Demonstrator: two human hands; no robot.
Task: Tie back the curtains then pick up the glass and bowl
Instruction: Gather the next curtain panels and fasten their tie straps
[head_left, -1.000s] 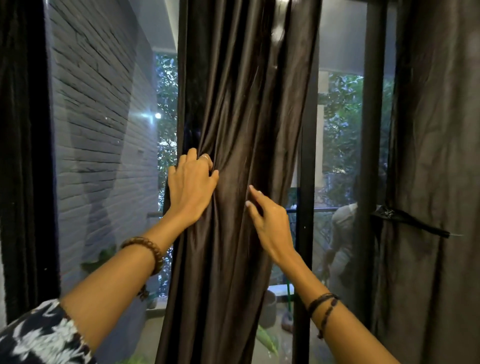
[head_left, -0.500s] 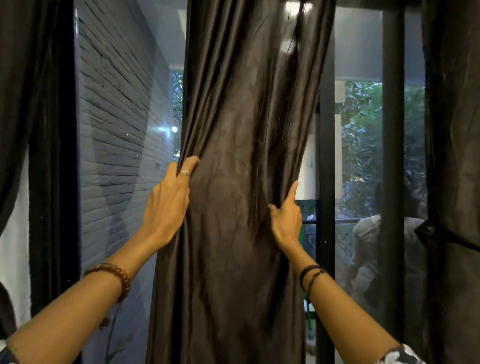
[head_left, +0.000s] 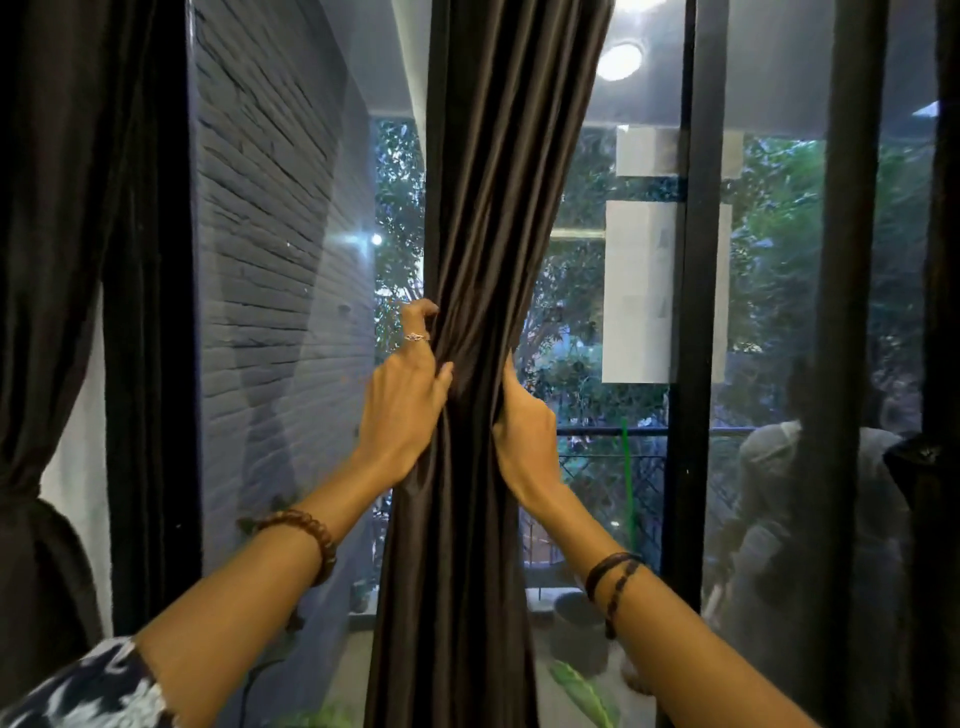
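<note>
Gathering goes best squeezed evenly: left hand (head_left: 402, 400) at nine o'clock grips the centre-frame dark curtain (head_left: 483, 249), fingers curled round its folds; right hand (head_left: 524, 431) at three o'clock clamps the opposite edge. Neither glass nor bowl shows.

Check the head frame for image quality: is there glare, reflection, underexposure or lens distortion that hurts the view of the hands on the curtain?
Head view: the ceiling lamp blows out as a glare spot; the glass carries reflections; the side drapes are underexposed; frame lines bow from the wide lens. The left hand and right hand, gripping the middle curtain, stay clear.
</note>
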